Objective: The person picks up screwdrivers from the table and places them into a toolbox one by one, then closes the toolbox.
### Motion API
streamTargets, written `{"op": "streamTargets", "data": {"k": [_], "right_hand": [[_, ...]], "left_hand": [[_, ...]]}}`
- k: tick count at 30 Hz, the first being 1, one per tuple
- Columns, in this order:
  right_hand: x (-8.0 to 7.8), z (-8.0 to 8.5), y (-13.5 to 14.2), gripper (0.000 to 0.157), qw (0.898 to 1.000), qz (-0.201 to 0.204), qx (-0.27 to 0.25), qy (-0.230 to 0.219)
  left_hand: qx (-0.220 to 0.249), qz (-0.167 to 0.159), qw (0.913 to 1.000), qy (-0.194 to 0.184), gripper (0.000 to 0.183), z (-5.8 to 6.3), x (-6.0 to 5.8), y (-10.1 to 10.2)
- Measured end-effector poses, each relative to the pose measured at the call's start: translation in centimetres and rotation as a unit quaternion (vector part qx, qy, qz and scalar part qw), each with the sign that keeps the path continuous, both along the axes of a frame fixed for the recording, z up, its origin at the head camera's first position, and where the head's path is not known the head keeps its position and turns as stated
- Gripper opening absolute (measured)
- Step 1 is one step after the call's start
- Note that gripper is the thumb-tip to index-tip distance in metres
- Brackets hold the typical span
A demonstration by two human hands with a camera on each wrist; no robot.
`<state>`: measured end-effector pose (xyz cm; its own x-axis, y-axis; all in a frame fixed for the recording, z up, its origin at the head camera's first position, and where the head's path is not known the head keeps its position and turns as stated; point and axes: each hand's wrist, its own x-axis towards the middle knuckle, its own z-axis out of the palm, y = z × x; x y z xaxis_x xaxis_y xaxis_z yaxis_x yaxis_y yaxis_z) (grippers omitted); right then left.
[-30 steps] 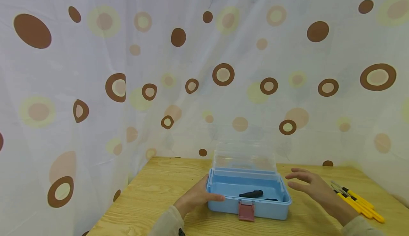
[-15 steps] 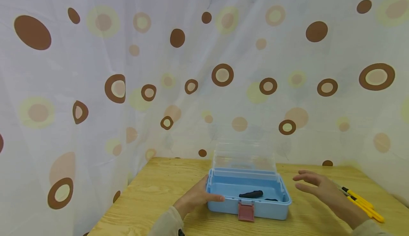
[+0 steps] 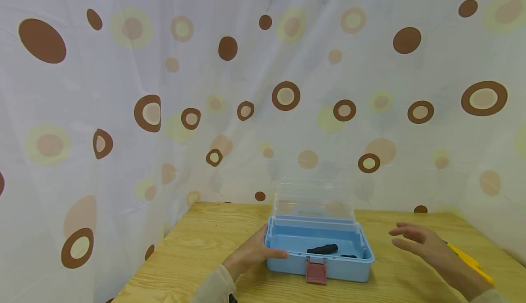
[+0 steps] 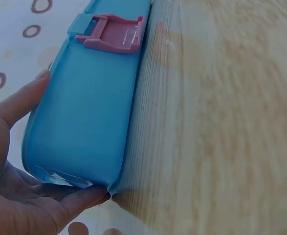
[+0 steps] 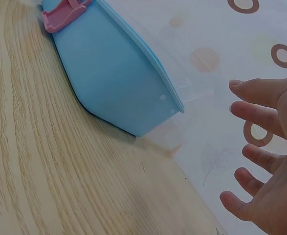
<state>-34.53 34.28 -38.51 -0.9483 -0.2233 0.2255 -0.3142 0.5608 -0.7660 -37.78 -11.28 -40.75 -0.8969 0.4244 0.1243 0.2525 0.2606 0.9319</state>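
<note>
A light blue plastic toolbox (image 3: 296, 266) stands on the table with its clear lid (image 3: 314, 198) raised. Inside lie a black object with a tapered shape (image 3: 323, 249) and another dark piece (image 3: 348, 256), mostly hidden by the front wall. A pink latch (image 3: 316, 272) hangs down at the front. My left hand (image 3: 255, 251) holds the box's left end, thumb at the front rim and fingers against the end wall, as the left wrist view shows. To the right of the box, apart from it, my right hand (image 3: 431, 250) hovers with fingers spread and nothing in them.
Yellow-handled tools (image 3: 468, 258), partly hidden behind the right hand, lie on the wooden table (image 3: 222, 223) at the right. A white curtain (image 3: 255, 65) with brown and pale circles hangs behind and to the left.
My right hand has moved away from the box to the right, covering more of the yellow-handled tools. The left hand and the box stay where they were.
</note>
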Motion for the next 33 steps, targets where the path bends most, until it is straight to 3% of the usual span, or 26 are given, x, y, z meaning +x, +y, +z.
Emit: {"op": "streamTargets", "data": {"k": [5, 13, 23, 33], "right_hand": [[0.0, -0.6, 1.0, 0.041, 0.999, -0.019, 0.017, 0.025], [-0.1, -1.0, 2.3, 0.047, 1.0, -0.02, -0.008, -0.005], [0.3, -0.3, 3.8, 0.053, 0.999, -0.043, 0.012, -0.015], [0.0, -0.9, 5.9, 0.058, 0.995, -0.08, 0.052, -0.003]], "left_hand": [[0.003, -0.002, 1.0, 0.0, 0.105, 0.0, -0.1, 0.1], [-0.001, 0.0, 1.0, -0.001, 0.106, 0.0, 0.0, 0.0], [0.002, 0.002, 1.0, 0.004, 0.109, -0.2, -0.1, -0.3], [0.006, -0.013, 0.9999, 0.008, 0.11, 0.0, -0.2, -0.1]]}}
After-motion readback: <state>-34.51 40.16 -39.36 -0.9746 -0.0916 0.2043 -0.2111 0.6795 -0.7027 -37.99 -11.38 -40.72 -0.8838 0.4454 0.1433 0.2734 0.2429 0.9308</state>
